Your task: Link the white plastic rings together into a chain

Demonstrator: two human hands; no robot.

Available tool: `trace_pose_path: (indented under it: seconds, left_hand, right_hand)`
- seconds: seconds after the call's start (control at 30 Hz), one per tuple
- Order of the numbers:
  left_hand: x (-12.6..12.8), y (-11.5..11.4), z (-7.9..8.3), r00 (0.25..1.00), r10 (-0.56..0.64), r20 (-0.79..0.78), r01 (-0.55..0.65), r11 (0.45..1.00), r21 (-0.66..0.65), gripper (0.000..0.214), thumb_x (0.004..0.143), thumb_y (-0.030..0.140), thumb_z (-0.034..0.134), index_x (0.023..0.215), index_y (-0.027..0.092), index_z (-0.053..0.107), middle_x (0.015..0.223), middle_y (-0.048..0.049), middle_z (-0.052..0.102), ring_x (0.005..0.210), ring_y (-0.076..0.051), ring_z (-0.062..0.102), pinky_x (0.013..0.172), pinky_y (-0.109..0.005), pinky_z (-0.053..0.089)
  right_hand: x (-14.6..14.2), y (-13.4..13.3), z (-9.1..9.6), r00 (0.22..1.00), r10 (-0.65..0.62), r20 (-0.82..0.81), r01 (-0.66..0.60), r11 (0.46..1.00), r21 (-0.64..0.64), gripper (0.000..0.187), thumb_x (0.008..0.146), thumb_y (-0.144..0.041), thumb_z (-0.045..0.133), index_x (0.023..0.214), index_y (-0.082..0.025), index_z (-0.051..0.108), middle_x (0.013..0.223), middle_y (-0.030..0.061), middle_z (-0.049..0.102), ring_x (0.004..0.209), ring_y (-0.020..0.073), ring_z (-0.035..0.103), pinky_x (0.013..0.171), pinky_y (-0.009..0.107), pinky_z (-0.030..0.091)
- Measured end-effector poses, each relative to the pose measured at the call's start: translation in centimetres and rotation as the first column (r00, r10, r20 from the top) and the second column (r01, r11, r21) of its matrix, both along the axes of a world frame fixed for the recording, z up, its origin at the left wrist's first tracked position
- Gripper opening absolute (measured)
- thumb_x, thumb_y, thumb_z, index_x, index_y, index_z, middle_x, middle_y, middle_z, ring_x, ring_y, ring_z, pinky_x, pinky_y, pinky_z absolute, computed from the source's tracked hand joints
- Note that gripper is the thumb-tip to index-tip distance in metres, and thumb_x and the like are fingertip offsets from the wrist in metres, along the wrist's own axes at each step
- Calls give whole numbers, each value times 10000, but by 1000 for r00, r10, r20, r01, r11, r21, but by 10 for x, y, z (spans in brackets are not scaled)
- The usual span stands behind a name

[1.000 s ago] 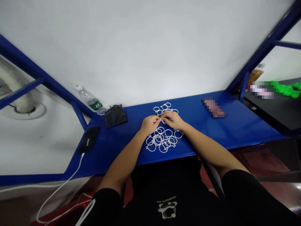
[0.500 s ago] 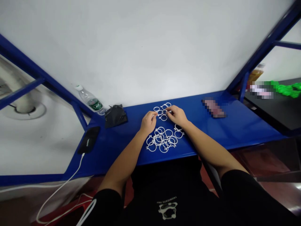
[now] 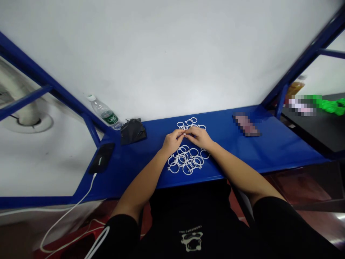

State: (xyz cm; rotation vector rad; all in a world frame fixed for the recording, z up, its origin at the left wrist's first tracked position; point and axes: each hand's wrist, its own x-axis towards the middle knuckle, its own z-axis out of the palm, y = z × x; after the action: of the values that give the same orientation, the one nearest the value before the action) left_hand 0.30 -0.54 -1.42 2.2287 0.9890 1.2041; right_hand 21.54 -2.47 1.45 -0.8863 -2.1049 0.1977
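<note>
At frame centre, the left hand (image 3: 172, 141) and right hand (image 3: 201, 136) are pinching one white ring (image 3: 185, 134) between closed fingertips — just above a ring pile (image 3: 187, 160) on the blue table (image 3: 269, 144).

White plastic rings (image 3: 187, 160) lie flat in overlapping clusters on the blue table (image 3: 269, 151).

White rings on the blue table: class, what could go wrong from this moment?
1. The near pile of white rings lies near the front edge of the blue table; a forearm could sweep some off.
2. The ring pinched between left hand and right hand is small and might slip into the pile.
3. The cable hanging from the phone could snag and pull it down.
</note>
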Motion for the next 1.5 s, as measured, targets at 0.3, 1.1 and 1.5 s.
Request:
trace_pose_path:
  seconds: [0.3, 1.1, 1.5]
  left_hand:
    - [-1, 1, -3, 997, 78, 27, -78, 997, -4, 152, 961, 244, 726, 1105, 224, 770, 1066, -57, 827, 978, -208, 805, 885, -342, 660]
    - [-12, 19, 1, 927, 273, -257, -250, 961, 122, 274, 904, 133, 735, 1148, 245, 788, 1093, -79, 806, 1010, -282, 722, 939, -439, 555]
    - [-6, 8, 5, 961, 91, -259, -95, 995, -3, 147, 924, 245, 736, 1056, 238, 800, 934, -42, 805, 794, -194, 728, 762, -313, 571]
  right_hand:
    - [-3, -4, 2, 998, 9, 57, -14, 997, 76, 218, 1054, -252, 518, 1104, -194, 723, 951, 94, 769, 875, 225, 713, 779, 349, 562]
    - [9, -1, 9, 994, -62, 93, 66, 997, -43, 193, 1001, -324, 617, 1021, -227, 782, 918, 34, 793, 800, 184, 703, 737, 307, 501]
    - [-4, 0, -6, 937, 118, 328, -40, 972, -233, 69, 866, -287, 785, 910, -235, 779, 814, 1, 749, 679, 149, 631, 599, 264, 351]
